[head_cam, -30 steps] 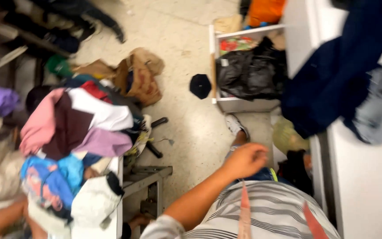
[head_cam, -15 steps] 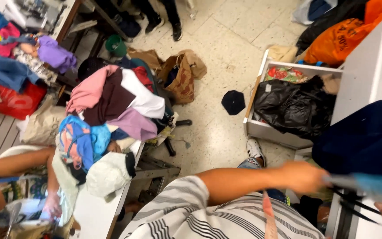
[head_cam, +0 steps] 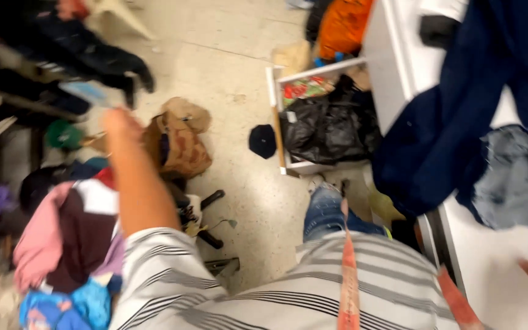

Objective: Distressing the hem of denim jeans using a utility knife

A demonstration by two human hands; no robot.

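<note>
A single view comes from a camera worn on the person's head, looking steeply down over the striped shirt to the pale tiled floor. The shirt fills the lower frame, very close to the lens; the floor lies well below it. Left of the shirt sits a heap of clothes; right of it runs a white table. The picture is motion-blurred. No second view shares the scene.

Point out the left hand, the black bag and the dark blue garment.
left hand [head_cam: 119, 124], head view, back of the hand
black bag [head_cam: 331, 128], head view, crumpled middle
dark blue garment [head_cam: 453, 116], head view, middle of the cloth
</note>
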